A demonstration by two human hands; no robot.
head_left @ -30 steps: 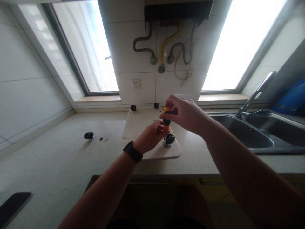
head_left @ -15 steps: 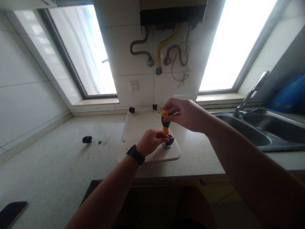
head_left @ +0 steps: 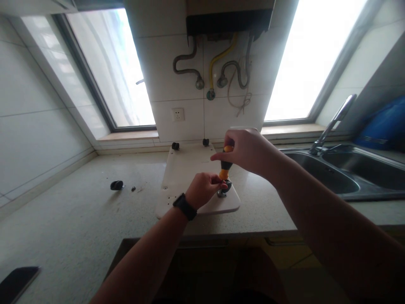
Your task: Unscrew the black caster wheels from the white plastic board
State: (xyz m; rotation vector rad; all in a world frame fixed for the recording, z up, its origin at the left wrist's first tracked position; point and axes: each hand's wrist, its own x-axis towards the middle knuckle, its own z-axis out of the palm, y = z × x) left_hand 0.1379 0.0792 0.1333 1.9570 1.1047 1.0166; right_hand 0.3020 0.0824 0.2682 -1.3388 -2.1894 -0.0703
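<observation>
A short yellow-and-black screwdriver [head_left: 224, 164] stands nearly upright over a black caster wheel [head_left: 227, 185] at the near right corner of a white board [head_left: 185, 162]. My right hand [head_left: 245, 147] is curled around the top of its handle, with one digit stretched out to the left. Just below the yellow collar, my left hand [head_left: 205, 188] pinches at the screwdriver's lower end, beside the caster. The screwdriver's tip is hidden behind these fingers. A metal bracket [head_left: 222, 194] shows under the caster. At the board's far edge sit two more casters, left [head_left: 175, 146] and right [head_left: 205, 142].
On the counter [head_left: 95, 211] to the left lie a loose caster [head_left: 117, 185] and small dark pieces [head_left: 133, 188], probably screws. A dark flat device [head_left: 19, 283] rests at the lower left. To the right is a double sink [head_left: 354, 196] with a tap [head_left: 333, 122].
My right hand and the screwdriver handle have shifted slightly right, and the grip on the handle has turned, one digit now pointing left. My left hand has moved a little to the right.
</observation>
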